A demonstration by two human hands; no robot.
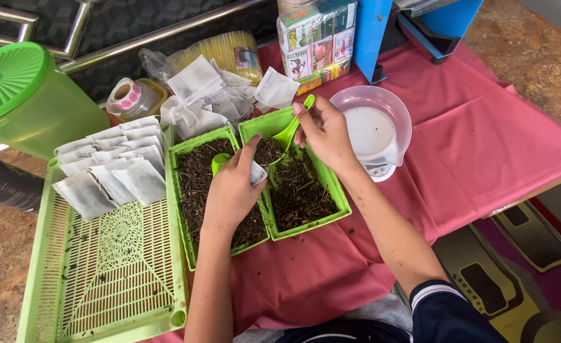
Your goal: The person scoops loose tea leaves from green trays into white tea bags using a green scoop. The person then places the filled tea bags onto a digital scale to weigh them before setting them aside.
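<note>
My right hand [325, 133] grips a green plastic spoon [291, 129] by its handle, the bowl dipping toward the dark dried herb mix in the right green tray [340, 198]. My left hand [233, 187] holds a small white paper sachet [257, 173] over the divide between the two trays. A second green scoop [219, 162] pokes out of the mix in the left green tray [180, 209], just beside my left hand's knuckles.
A large perforated green tray [112, 279] at left carries rows of filled white sachets [112, 171]. Loose empty sachets [213, 95], a tape roll [126, 96], a green lidded tub [23, 95], a clear bowl on a small scale [375, 127] and stacked boxes [315, 41] ring the pink cloth [483, 146].
</note>
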